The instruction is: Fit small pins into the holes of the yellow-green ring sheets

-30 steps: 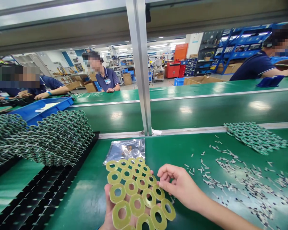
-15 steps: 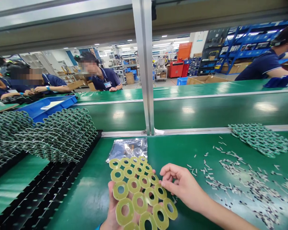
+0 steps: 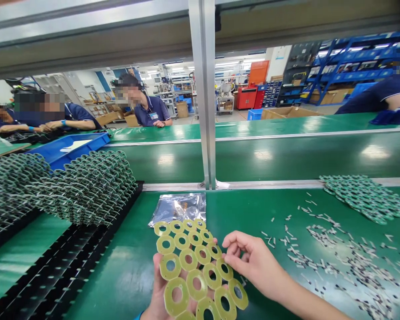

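My left hand (image 3: 157, 291) holds a yellow panel of joined ring-shaped circuit boards (image 3: 205, 286) from below and the left side. The thumb lies along its left edge, and parts of the fingers show through the round holes. The panel is tilted, its far end by a silvery bag (image 3: 178, 209) on the bench. At the panel's right edge is my right hand (image 3: 256, 262), with fingers curled and the thumb tip close to the index finger. Whether anything is pinched there I cannot make out. Many small white-and-black pin-like parts (image 3: 323, 262) lie scattered to its right.
Stacked green board panels (image 3: 86, 189) stand in black slotted racks (image 3: 63, 266) on the left. More green panels (image 3: 366, 198) lie at the far right. A metal post (image 3: 203, 98) rises ahead. Beyond it are a blue tray (image 3: 96, 141) and several co-workers.
The whole view has shifted slightly, so things sit a little further right. Both hands keep their places at the panel. The co-worker at far right has leaned further right.
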Available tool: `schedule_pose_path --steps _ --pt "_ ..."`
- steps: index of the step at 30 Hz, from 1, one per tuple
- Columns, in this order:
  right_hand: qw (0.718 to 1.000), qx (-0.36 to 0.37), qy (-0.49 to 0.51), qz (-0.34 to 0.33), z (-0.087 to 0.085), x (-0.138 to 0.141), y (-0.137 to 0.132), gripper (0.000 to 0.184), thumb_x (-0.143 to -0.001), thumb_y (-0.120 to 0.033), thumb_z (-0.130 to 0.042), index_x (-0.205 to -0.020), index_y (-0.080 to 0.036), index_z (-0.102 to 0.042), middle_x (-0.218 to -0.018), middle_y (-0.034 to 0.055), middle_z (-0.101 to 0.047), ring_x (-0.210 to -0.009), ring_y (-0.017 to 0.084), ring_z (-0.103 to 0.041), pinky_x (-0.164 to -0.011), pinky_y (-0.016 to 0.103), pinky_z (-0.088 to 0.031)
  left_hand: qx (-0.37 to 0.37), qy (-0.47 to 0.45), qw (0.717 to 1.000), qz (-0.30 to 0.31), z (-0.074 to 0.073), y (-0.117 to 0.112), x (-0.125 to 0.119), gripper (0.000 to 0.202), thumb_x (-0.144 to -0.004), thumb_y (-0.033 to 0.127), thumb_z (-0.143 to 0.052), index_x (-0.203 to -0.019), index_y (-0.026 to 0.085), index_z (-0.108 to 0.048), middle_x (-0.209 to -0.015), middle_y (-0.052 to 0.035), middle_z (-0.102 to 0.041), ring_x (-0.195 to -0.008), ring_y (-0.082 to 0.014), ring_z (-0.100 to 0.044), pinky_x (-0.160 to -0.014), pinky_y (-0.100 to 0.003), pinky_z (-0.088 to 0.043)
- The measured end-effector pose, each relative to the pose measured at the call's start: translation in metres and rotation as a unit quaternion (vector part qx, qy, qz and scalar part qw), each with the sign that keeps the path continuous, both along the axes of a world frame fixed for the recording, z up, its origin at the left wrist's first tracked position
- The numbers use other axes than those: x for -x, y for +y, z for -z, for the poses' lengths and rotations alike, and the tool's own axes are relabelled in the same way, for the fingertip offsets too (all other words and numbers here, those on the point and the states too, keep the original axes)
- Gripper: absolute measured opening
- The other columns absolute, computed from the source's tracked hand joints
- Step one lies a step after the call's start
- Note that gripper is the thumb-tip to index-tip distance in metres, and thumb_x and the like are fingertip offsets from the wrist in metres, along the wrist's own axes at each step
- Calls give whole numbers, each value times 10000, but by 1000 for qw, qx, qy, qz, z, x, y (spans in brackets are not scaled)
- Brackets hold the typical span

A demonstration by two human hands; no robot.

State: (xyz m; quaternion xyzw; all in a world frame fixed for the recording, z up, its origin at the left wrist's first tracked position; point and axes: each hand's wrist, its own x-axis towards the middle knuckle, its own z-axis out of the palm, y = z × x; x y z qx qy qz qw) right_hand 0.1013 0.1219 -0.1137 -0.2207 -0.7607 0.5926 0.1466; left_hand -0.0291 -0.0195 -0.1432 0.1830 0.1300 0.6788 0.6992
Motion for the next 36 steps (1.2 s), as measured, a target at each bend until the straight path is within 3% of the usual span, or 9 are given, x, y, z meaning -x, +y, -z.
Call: schedule_pose_path --steps 3,8,11,15,19,24,31,36 --pt "999 -48 -2 -9 -2 -1 -3 117 -745 -106 -500 -803 -193 -553 -629 -42 -556 -566 77 -488 -503 174 -355 -15 -35 999 -14 4 0 -2 957 -622 812 -125 -1319 180 -300 -1403 -87 -278 -1309 -330 -141 -1051 -535 -27" --pt "996 -84 -20 -17 -13 -3 0 106 -757 -146 -514 -817 -202 -582 -678 -27 -601 -605 94 -529 -515 181 -377 -36 -30 999 7 -4 0 -2 953 -628 806 -171 -1320 161 -290 -1400 -106 -272 -1305 -322 -165 -1051 -538 -3" --pt "992 -115 -45 -10 -21 -5 4 97 -771 -209 -528 -737 -203 -619 -685 -15 -602 -605 106 -523 -524 200 -378 -5 -26 1000 4 -9 0 -1 996 -613 815 -188 -1330 126 -254 -1415 -125 -221 -1314 -321 -123 -1057 -526 -15" --pt "987 -142 -72 -16 -22 -7 5 138 -757 -227 -551 -653 -205 -639 -669 -6 -588 -587 112 -512 -523 215 -365 19 -37 999 1 -11 -1 -3 1011 -598 815 -261 -1316 104 -291 -1381 -161 -293 -1296 -339 -178 -1058 -519 -40" --pt "984 -159 -84 -19 -18 -6 0 175 -769 -203 -519 -635 -206 -632 -666 -1 -588 -573 115 -510 -514 221 -349 31 -66 997 -7 -12 -2 -7 1003 -580 828 -263 -1294 128 -348 -1367 -116 -340 -1297 -320 -193 -1068 -491 -72" --pt "979 -182 -89 -14 -16 -6 -3 178 -776 -186 -507 -635 -209 -615 -659 -9 -583 -570 112 -505 -518 220 -341 16 -62 998 -15 -10 -3 -8 982 -584 830 -244 -1303 167 -332 -1398 -61 -293 -1324 -298 -83 -1072 -479 -78" --pt "978 -191 -78 -8 -12 -5 -7 190 -782 -183 -503 -632 -206 -618 -655 -4 -581 -575 117 -518 -518 228 -340 -9 -17 1000 -6 -11 -5 -4 926 -624 796 -269 -1315 181 -307 -1400 -89 -284 -1311 -344 -84 -1057 -527 -44" --pt "980 -187 -64 -8 -14 -6 -6 199 -783 -191 -508 -631 -206 -635 -650 -2 -584 -577 120 -521 -521 234 -358 14 -21 1000 0 -17 -3 -3 952 -610 793 -317 -1317 155 -299 -1404 -112 -264 -1310 -342 -68 -1059 -522 -44"
